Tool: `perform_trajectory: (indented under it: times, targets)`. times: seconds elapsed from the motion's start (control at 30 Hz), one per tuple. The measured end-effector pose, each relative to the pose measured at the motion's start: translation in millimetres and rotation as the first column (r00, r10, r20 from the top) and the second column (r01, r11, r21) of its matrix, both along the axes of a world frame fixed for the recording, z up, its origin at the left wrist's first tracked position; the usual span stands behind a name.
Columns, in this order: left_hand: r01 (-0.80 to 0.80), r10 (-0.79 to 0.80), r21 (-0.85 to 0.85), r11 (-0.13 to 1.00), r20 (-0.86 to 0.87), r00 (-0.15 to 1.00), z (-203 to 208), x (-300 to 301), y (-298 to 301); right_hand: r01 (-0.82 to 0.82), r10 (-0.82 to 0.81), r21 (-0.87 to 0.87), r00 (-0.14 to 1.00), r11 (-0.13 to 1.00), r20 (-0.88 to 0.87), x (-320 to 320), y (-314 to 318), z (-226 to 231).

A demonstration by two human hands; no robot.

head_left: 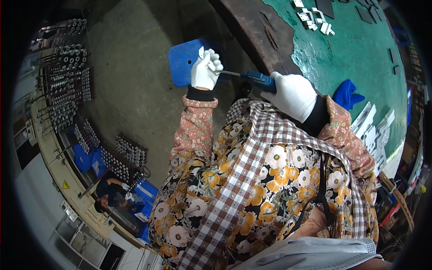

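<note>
My left hand (205, 75), in a white glove, is closed round a small white metal bracket (201, 51). One end of the bracket sticks out above the fingers. My right hand (294, 96), also gloved in white, grips the blue handle of a thin-shafted hand tool (258, 79); I cannot tell whether it is a file or a screwdriver. The shaft points left and its end meets the fingers of my left hand, where the tip is hidden. Below the left hand, a blue plastic stool seat (178, 65) with a hole stands on the floor.
To the right is a green-topped table (355, 54) with a worn dark edge (256, 31). On it lie white brackets (312, 19), dark flat plates (363, 14), a blue cloth (347, 94) and long white metal parts (373, 130). A co-worker (110, 191) sits at far left near racked parts (67, 81).
</note>
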State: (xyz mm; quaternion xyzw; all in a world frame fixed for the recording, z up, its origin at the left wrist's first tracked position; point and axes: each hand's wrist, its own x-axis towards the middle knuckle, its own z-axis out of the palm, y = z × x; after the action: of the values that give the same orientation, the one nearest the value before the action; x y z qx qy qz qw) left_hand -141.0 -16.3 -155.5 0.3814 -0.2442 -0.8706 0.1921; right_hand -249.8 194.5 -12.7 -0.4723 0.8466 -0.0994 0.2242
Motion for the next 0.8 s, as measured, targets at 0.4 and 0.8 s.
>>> perform_trajectory:
  times: [0.4, 0.8]
  targets:
    - [0.122, -0.079, 0.135, 0.983, -0.285, 0.955, 11, -10, -19, 0.045, -0.044, -0.032, 0.998, 0.998, 0.038, -4, 2, 1]
    - [-0.015, 0.047, -0.169, 0.986, 0.184, 0.982, 27, -9, -10, 0.083, -0.079, -0.073, 0.996, 0.994, 0.051, -6, 3, 11]
